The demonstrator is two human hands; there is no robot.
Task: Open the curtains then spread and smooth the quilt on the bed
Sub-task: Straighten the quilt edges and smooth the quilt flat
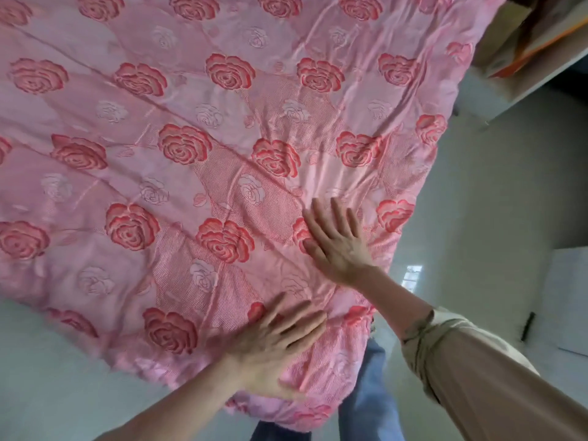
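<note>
Quilt (197, 128), pink satin woven with red roses, lies spread over the bed, which it hides, and its near corner droops toward the person. The right grip (337, 243) lies flat on the quilt, palm down, with fingers (318, 218) straight and fanned, pinching nothing. It sits close to the quilt's right edge, a little in from the near corner. The left grip (276, 348), motion-blurred, also lies flat on the quilt with fingers straight and slightly apart, nearer that corner than the right one. Fine creases fan through the fabric beyond the right grip, and long diagonal folds cross the quilt farther in. A rolled beige sleeve (445, 338) covers the right forearm off the quilt's right edge, while the left forearm is bare. Blue jeans (369, 393) show just beside the quilt's corner. Pale floor (496, 202) lies on both sides of the quilt. A pale shelf (525, 92) stands beyond its far right edge.
</note>
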